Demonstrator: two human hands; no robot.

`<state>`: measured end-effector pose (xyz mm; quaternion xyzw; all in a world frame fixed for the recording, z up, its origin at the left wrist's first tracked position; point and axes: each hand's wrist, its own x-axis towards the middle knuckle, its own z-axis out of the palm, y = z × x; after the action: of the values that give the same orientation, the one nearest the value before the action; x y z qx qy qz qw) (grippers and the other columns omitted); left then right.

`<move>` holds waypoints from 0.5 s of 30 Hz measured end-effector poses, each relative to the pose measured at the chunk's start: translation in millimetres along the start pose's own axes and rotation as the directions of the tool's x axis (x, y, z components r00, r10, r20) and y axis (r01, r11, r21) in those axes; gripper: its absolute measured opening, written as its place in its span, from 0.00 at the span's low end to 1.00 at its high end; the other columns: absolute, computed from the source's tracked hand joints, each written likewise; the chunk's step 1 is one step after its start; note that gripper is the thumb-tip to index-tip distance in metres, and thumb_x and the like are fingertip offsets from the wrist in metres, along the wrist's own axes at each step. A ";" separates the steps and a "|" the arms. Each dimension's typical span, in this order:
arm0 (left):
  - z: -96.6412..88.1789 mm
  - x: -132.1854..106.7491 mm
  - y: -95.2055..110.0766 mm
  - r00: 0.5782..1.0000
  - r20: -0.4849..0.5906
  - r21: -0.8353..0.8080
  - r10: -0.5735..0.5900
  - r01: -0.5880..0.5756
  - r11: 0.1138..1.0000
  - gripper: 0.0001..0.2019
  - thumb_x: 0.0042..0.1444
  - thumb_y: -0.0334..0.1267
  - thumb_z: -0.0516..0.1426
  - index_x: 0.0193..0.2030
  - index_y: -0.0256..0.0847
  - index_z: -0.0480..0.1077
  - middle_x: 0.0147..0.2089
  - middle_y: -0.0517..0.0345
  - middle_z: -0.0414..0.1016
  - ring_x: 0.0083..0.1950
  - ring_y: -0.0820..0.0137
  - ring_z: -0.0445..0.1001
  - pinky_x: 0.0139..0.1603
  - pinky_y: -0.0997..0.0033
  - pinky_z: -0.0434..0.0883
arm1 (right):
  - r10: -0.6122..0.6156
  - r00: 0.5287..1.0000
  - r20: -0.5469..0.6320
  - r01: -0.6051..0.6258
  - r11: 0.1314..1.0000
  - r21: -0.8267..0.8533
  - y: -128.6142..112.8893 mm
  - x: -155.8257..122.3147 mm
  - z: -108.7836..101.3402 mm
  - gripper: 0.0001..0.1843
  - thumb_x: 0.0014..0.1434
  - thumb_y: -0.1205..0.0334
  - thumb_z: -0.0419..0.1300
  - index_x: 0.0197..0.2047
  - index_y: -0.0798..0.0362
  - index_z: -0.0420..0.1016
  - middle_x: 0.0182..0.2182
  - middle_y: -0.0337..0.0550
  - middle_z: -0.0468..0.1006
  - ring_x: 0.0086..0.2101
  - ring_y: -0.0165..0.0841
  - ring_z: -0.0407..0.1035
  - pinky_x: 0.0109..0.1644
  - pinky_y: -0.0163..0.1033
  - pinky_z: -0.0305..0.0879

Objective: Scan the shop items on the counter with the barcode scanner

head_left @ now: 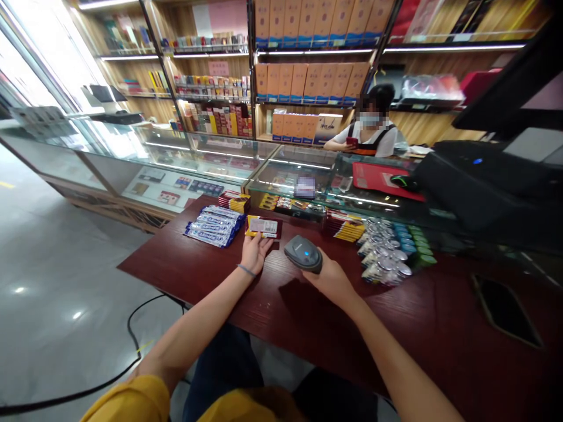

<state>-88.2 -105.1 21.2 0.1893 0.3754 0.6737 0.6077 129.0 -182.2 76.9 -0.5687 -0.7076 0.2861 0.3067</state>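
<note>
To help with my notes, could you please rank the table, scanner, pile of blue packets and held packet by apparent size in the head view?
1. Table
2. Pile of blue packets
3. Scanner
4. Held packet, partly covered by fingers

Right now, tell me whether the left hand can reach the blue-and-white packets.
Probably yes: the left hand holds a flat package, but the packets lie close on its left, with nothing visible between.

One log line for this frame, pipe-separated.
left hand: holds barcoded packet | right hand: grips scanner | scanner, packet: apart | phone: on table
</note>
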 end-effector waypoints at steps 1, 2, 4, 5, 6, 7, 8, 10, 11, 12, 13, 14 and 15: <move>0.9 -0.8 0.3 1.000 0.006 -0.010 0.000 0.000 1.000 0.12 0.61 0.35 0.61 0.49 0.45 0.65 0.52 0.53 0.78 0.51 0.69 0.80 0.59 0.56 0.75 | -0.015 1.000 -0.002 0.015 1.000 -0.011 0.2 -0.6 1.4 0.24 0.53 0.58 0.66 0.54 0.44 0.71 0.39 0.43 0.84 0.44 0.47 0.79 0.47 0.46 0.72; 1.7 -1.6 0.9 1.000 0.015 -0.021 0.002 -0.001 1.000 0.11 0.61 0.33 0.61 0.48 0.45 0.66 0.53 0.53 0.77 0.52 0.68 0.79 0.60 0.56 0.74 | -0.025 1.000 -0.004 0.025 0.999 -0.024 0.5 -1.1 2.6 0.25 0.52 0.59 0.66 0.54 0.45 0.71 0.40 0.44 0.84 0.45 0.48 0.79 0.48 0.46 0.72; 3.1 -2.7 2.2 0.999 0.032 -0.051 0.003 -0.001 0.999 0.11 0.61 0.31 0.61 0.48 0.44 0.66 0.54 0.52 0.77 0.54 0.67 0.79 0.62 0.55 0.73 | -0.033 0.999 -0.009 0.032 0.998 -0.046 1.5 -2.2 4.7 0.26 0.52 0.59 0.66 0.54 0.45 0.71 0.41 0.44 0.84 0.46 0.48 0.79 0.49 0.47 0.71; 3.3 -2.9 2.7 0.999 0.038 -0.067 0.001 0.001 0.998 0.11 0.60 0.30 0.61 0.47 0.44 0.66 0.54 0.52 0.77 0.55 0.67 0.78 0.63 0.54 0.72 | -0.034 0.999 -0.014 0.033 0.998 -0.054 2.2 -2.8 5.3 0.26 0.51 0.59 0.66 0.55 0.45 0.71 0.41 0.44 0.84 0.45 0.48 0.79 0.48 0.46 0.72; 3.3 -2.7 3.1 0.999 0.040 -0.080 -0.002 0.005 0.997 0.12 0.60 0.29 0.61 0.47 0.44 0.66 0.54 0.52 0.77 0.55 0.66 0.78 0.64 0.53 0.72 | -0.033 0.999 -0.020 0.032 0.998 -0.060 3.0 -3.4 5.5 0.26 0.51 0.58 0.66 0.55 0.44 0.71 0.41 0.43 0.84 0.44 0.48 0.79 0.47 0.46 0.72; 3.0 -2.3 3.1 0.999 0.038 -0.087 -0.005 0.008 0.996 0.12 0.59 0.29 0.62 0.47 0.44 0.66 0.53 0.53 0.77 0.54 0.66 0.79 0.64 0.53 0.72 | -0.032 0.999 -0.028 0.030 0.998 -0.063 3.8 -3.8 5.2 0.26 0.51 0.58 0.66 0.55 0.44 0.71 0.40 0.43 0.84 0.43 0.47 0.79 0.46 0.45 0.72; 2.4 -1.8 2.8 1.000 0.030 -0.086 -0.008 0.010 0.996 0.12 0.59 0.29 0.62 0.47 0.44 0.65 0.52 0.53 0.78 0.53 0.67 0.79 0.64 0.52 0.72 | -0.028 0.999 -0.036 0.025 0.998 -0.063 4.4 -4.2 4.4 0.26 0.51 0.58 0.67 0.54 0.44 0.71 0.39 0.42 0.84 0.42 0.47 0.80 0.45 0.44 0.72; 0.8 -1.2 1.4 1.000 0.014 -0.059 -0.005 0.006 0.998 0.13 0.58 0.29 0.62 0.46 0.44 0.65 0.48 0.56 0.78 0.47 0.70 0.80 0.62 0.53 0.72 | -0.014 0.999 -0.046 0.011 0.999 -0.050 5.0 -4.2 1.1 0.25 0.51 0.58 0.67 0.53 0.44 0.71 0.37 0.42 0.84 0.40 0.46 0.80 0.42 0.43 0.72; 0.1 -1.3 0.4 1.000 0.014 -0.036 0.006 -0.005 0.999 0.14 0.57 0.29 0.62 0.47 0.44 0.65 0.47 0.58 0.78 0.44 0.72 0.79 0.61 0.54 0.73 | -0.004 0.999 -0.049 0.002 0.999 -0.038 5.0 -3.9 -1.4 0.25 0.51 0.58 0.67 0.53 0.45 0.72 0.37 0.42 0.84 0.39 0.45 0.80 0.41 0.42 0.72; -0.3 -1.7 -0.6 0.999 0.025 -0.010 0.025 -0.025 1.000 0.15 0.56 0.29 0.63 0.47 0.45 0.65 0.46 0.59 0.78 0.43 0.72 0.79 0.60 0.55 0.74 | 0.010 0.999 -0.051 -0.011 1.000 -0.022 4.9 -3.4 -4.4 0.24 0.51 0.58 0.67 0.52 0.45 0.72 0.37 0.42 0.84 0.38 0.44 0.80 0.40 0.41 0.72; -0.3 -2.4 -1.5 0.998 0.047 0.017 0.052 -0.053 0.998 0.16 0.55 0.30 0.64 0.48 0.45 0.66 0.46 0.59 0.78 0.44 0.72 0.79 0.59 0.56 0.74 | 0.027 0.998 -0.048 -0.027 1.000 0.000 4.8 -2.9 -7.9 0.24 0.51 0.58 0.66 0.53 0.45 0.72 0.37 0.41 0.84 0.37 0.43 0.80 0.38 0.41 0.72; 0.2 -3.1 -2.1 0.993 0.080 0.049 0.082 -0.086 0.995 0.17 0.54 0.31 0.65 0.49 0.45 0.66 0.48 0.58 0.78 0.45 0.71 0.79 0.59 0.57 0.74 | 0.044 0.998 -0.045 -0.043 0.999 0.027 4.8 -2.3 -11.9 0.24 0.52 0.58 0.66 0.53 0.45 0.72 0.37 0.41 0.84 0.35 0.42 0.79 0.35 0.40 0.71; 1.5 -3.5 -2.3 0.987 0.116 0.091 0.107 -0.118 0.989 0.18 0.54 0.33 0.65 0.50 0.45 0.67 0.49 0.57 0.79 0.47 0.70 0.79 0.57 0.58 0.75 | 0.059 0.997 -0.047 -0.056 0.997 0.059 5.0 -1.8 -16.2 0.24 0.53 0.57 0.65 0.54 0.45 0.72 0.37 0.41 0.84 0.31 0.40 0.78 0.33 0.39 0.70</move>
<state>-84.9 -108.1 21.1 0.2767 0.3622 0.6764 0.5785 144.7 -182.1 83.5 -0.5867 -0.6747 0.3011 0.3315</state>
